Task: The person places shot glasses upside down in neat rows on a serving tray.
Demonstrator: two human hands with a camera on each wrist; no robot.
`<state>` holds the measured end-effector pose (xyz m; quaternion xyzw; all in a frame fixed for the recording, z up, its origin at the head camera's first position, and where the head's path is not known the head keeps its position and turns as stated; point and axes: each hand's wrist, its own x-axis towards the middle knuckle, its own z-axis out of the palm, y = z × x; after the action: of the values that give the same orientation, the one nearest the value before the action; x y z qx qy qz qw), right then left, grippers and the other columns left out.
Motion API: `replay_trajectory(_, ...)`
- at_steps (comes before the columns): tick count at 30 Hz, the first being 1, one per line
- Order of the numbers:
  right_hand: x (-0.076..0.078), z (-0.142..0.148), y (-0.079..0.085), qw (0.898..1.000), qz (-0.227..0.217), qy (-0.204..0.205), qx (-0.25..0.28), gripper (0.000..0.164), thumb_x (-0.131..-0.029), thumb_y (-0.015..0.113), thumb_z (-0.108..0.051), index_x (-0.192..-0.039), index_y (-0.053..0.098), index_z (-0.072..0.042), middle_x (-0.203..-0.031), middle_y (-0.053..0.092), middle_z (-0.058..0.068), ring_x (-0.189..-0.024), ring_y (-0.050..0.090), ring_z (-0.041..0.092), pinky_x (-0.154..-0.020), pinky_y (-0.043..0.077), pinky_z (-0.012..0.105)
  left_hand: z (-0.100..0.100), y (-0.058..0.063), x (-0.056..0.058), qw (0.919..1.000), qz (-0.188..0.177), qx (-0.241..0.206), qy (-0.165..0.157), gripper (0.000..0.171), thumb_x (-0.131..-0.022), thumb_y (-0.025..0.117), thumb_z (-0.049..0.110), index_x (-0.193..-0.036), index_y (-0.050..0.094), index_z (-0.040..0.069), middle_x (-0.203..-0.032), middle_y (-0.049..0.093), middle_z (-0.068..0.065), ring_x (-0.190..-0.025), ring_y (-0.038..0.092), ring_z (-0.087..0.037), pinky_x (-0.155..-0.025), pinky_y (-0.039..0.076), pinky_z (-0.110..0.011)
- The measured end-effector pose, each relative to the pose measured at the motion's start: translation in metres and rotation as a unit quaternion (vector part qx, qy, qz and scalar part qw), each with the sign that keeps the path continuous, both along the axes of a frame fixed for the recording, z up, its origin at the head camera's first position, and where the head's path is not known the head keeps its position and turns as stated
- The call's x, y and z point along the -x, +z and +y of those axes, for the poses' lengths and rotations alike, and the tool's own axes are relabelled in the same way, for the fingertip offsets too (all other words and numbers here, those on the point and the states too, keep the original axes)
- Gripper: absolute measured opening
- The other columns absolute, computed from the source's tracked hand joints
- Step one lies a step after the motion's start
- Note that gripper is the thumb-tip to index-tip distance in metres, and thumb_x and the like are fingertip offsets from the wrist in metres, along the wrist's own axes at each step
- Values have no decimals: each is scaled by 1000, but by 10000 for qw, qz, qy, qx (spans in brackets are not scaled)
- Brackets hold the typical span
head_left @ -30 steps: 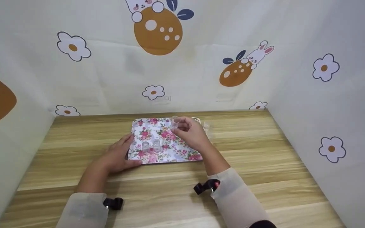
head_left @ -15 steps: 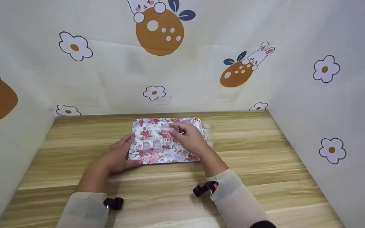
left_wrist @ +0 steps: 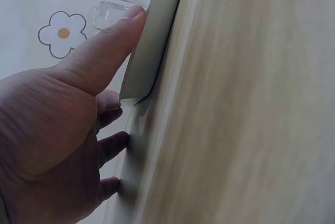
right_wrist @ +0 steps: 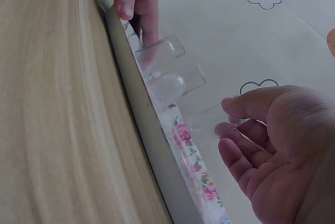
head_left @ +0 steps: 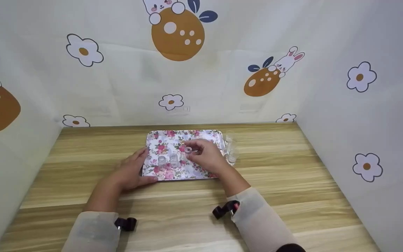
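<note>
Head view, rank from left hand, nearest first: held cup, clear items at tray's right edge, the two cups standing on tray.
1. Left cup: on the tray, leftmost
2. Right cup: on the tray, beside it
3. Held cup: in the right hand
4. Clear items: at the tray's right edge

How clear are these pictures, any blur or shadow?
Head view: clear cups blend into the floral tray. Left wrist: shaded left hand, blurry tabletop. Right wrist: the cup in the right hand looks washed out against the pale backdrop.
</note>
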<state>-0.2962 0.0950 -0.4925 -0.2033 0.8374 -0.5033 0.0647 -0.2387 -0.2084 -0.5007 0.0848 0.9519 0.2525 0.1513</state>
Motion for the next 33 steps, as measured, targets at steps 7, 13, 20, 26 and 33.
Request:
replay_trajectory(7, -1, -3, -5, 9995, -247, 143, -96, 46, -91, 82, -5, -135, 73, -12, -129, 76, 5, -110, 75, 18, -96, 63, 26, 0, 1, 0, 10000, 27, 1, -39, 121, -90, 75, 70, -174, 11, 11, -182, 6, -15, -164, 12, -55, -130, 8, -77)
replay_trajectory(13, -2, -4, -6, 9988, -404, 238, -169, 48, -88, 87, -9, -134, 74, -16, -133, 76, 1, -116, 74, 18, -100, 62, 27, -2, -1, 1, 9999, 110, 25, -30, 121, -88, 76, 71, -174, 13, 13, -182, 9, -14, -163, 14, -56, -128, 12, -79)
replay_trajectory(20, -2, 1, -7, 9990, -265, 338, -95, 49, -95, 83, -25, -140, 70, -11, -136, 74, 8, -119, 73, 21, -105, 61, 34, -1, -1, 0, 10000, 92, -36, -13, 121, -88, 76, 70, -174, 12, 13, -182, 7, -14, -162, 13, -57, -128, 10, -79)
replay_trajectory(26, -5, 22, 1, 9995, 150, -55, -260, 49, -100, 77, -30, -142, 67, -8, -134, 73, 13, -114, 71, 24, -102, 61, 42, -1, -1, 0, 10000, 22, -78, -2, 121, -88, 76, 71, -174, 11, 14, -182, 7, -14, -163, 12, -57, -128, 10, -79)
replay_trajectory(33, -3, 62, 7, 9969, 382, -683, 51, 42, -96, 82, -21, -135, 72, -9, -127, 75, 16, -103, 71, 20, -88, 62, 29, -1, 0, -1, 9999, 57, -115, -15, 122, -88, 76, 70, -174, 11, 13, -183, 6, -13, -163, 10, -56, -129, 7, -78)
